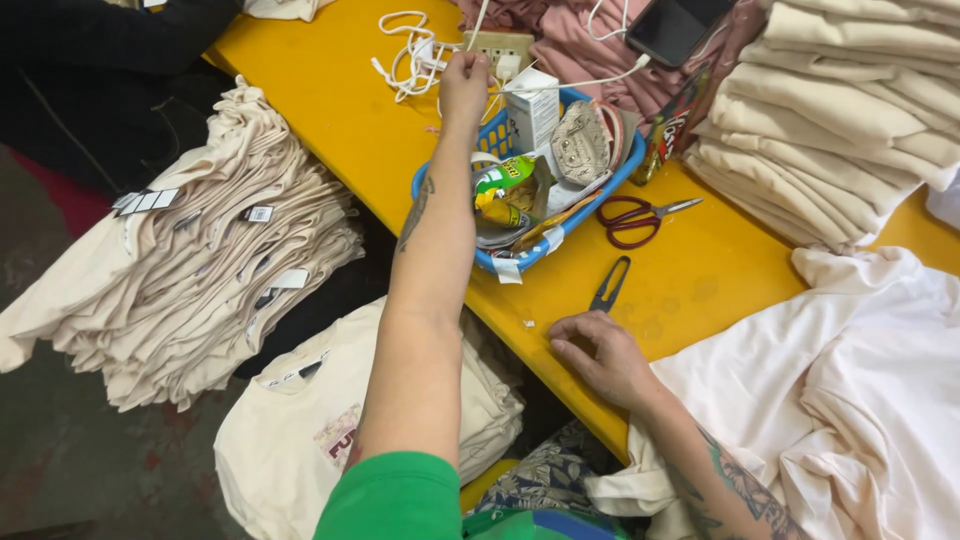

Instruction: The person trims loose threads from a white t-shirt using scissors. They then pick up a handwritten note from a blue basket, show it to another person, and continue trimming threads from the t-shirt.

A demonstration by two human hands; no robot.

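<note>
My left hand (pixel 464 84) reaches far across the yellow table (pixel 330 90), fingers closed at a white cable (pixel 410 55) by a beige power strip (pixel 497 46); whether it grips the cable I cannot tell. My right hand (pixel 600 355) rests flat on the table's near edge, fingers spread, holding nothing. Black thread snips (pixel 609 285) lie just beyond its fingertips. A blue basket (pixel 520 262) under my left forearm holds a small white box (pixel 533 105), snack wrappers and a pouch. Red-handled scissors (pixel 635 220) lie right of the basket.
Folded cream garments are stacked at the back right (pixel 840 110) and on the left off the table (pixel 190 260). A loose cream garment (pixel 860 390) lies by my right arm. A phone (pixel 672 28) rests on pink fabric (pixel 580 45). More folded shirts (pixel 310 430) sit below the table's edge.
</note>
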